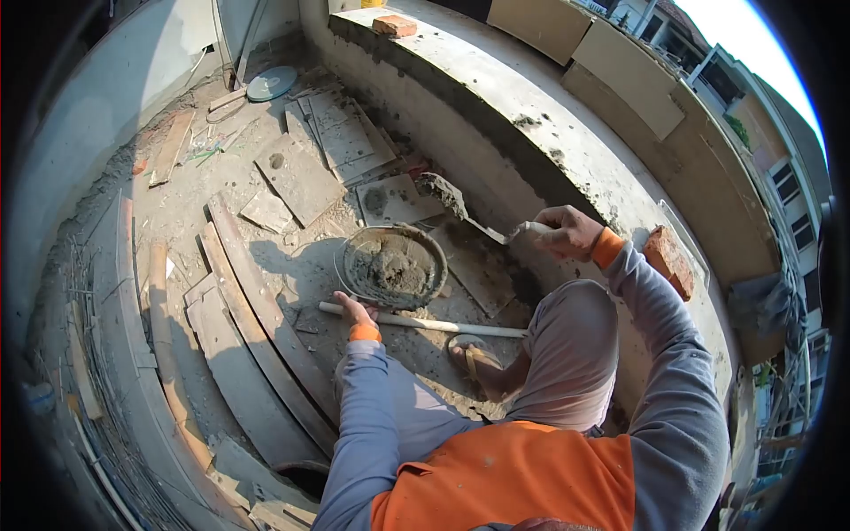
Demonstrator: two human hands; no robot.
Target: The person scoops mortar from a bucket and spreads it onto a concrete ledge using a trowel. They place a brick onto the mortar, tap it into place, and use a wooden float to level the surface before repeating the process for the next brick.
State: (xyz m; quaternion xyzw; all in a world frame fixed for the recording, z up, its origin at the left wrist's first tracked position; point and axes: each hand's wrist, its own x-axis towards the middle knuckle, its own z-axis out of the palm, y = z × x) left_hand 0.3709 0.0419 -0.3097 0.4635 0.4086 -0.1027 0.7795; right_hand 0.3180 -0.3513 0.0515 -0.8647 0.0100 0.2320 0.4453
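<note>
My right hand [571, 234] is closed around the pale handle of a trowel [487, 230]. Wet grey mortar [441, 192] sits on its blade, out over the ground beside the low wall. My left hand [356, 311] grips the near side of a round bucket [440, 288], its fingers partly hidden against it. Inside the bucket is a heap of grey mortar [396, 268]. A pale pole [425, 324] runs crosswise just below the bucket and passes by my left hand.
A long low wall [496, 66] runs along the right, with a brick [668, 262] near my right forearm and another brick [394, 26] farther off. Long planks [266, 310] lie on the left. Broken boards [301, 177] and a round lid [271, 83] lie beyond the bucket.
</note>
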